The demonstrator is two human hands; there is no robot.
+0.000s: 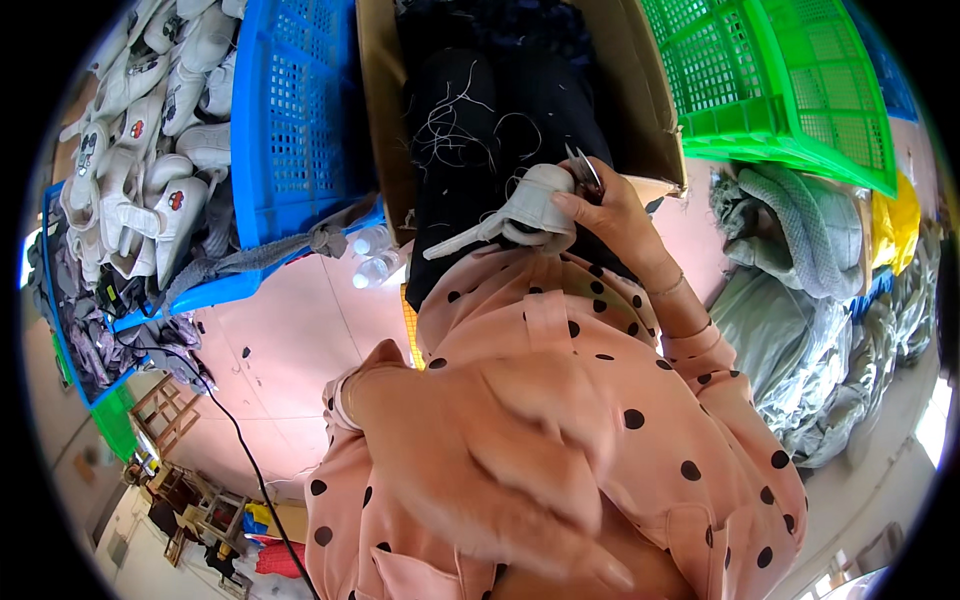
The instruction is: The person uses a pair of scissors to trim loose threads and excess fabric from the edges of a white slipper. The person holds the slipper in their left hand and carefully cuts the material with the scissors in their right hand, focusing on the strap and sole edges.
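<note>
My right hand (614, 215) is closed around a small pair of metal thread snips (585, 175), blades pointing up, and its thumb presses on a white shoe upper (537, 205). A long strap sticks out to the left from that upper, which lies over my lap. My left hand (490, 450) is raised in front of my chest, apart from the upper. One of its fingers stretches toward the lower right, while the others are smeared by motion; I cannot tell whether they hold anything. Loose white threads (455, 130) lie on my dark trousers.
At the left, a blue basket (300, 130) stands beside piled white shoe uppers (150, 150). A cardboard box (640, 90) surrounds my knees. Green crates (790, 90) and plastic-wrapped bundles (810, 350) are at the right. Clear bottles (375, 268) and a black cable (240, 440) are on the left.
</note>
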